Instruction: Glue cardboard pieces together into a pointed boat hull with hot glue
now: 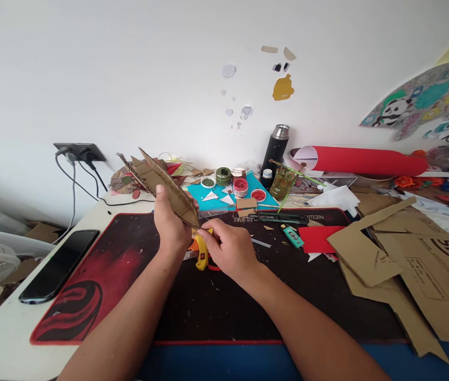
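"Where's the pointed, folded brown corrugated-cardboard piece [171, 194]?"

"Above the black, red-edged mat [216, 317], in the left hand [171, 222]: thumb pressed along its near wall, other fingers mostly hidden behind, so I can't tell their spread."

"And the right hand [232, 247]?"

"Thumb and forefinger pinch its lower tip."

"Texture?"

"Fluted edges, smooth inside."

"How many round lids?"

"Two: one green-smeared round lid [208, 182], one red-smeared round lid [258, 196], both on bright-blue paper [196, 193]."
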The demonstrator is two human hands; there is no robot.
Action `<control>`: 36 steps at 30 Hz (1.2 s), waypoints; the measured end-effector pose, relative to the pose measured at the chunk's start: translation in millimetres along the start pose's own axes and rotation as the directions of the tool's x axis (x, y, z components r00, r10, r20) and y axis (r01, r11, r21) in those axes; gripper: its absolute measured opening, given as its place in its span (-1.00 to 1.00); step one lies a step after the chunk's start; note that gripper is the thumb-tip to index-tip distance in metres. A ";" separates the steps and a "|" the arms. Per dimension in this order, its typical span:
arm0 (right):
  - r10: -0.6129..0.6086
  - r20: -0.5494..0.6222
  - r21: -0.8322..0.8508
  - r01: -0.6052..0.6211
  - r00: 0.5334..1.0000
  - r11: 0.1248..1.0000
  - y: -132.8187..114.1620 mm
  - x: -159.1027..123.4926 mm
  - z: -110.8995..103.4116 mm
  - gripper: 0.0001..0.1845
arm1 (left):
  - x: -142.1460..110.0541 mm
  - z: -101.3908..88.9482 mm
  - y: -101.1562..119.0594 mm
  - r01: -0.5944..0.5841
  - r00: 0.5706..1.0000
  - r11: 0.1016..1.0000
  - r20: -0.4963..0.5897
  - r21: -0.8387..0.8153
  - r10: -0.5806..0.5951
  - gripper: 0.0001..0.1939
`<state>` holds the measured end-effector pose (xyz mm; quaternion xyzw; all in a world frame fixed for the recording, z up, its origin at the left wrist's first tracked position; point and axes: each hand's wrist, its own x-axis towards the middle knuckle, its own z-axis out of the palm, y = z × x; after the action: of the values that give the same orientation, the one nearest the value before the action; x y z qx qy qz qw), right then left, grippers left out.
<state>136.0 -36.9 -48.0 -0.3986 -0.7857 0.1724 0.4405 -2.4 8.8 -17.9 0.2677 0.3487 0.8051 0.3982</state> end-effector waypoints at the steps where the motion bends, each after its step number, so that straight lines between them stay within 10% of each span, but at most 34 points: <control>1: 0.000 -0.001 0.001 0.000 1.000 1.000 -0.1 0.1 -0.1 -0.77 | 0.1 -0.2 -0.1 0.001 1.000 1.000 -0.001 -0.002 -0.001 -0.43; 36: 0.014 0.005 0.009 -0.014 1.000 1.000 0.6 -0.8 0.6 -0.75 | 2.1 -2.2 -2.3 -0.002 1.000 1.000 0.011 -0.007 0.003 -0.43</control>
<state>136.1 -37.1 -49.1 -0.4015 -0.7833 0.1800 0.4392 -4.0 10.7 -20.6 0.2713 0.3434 0.8053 0.4000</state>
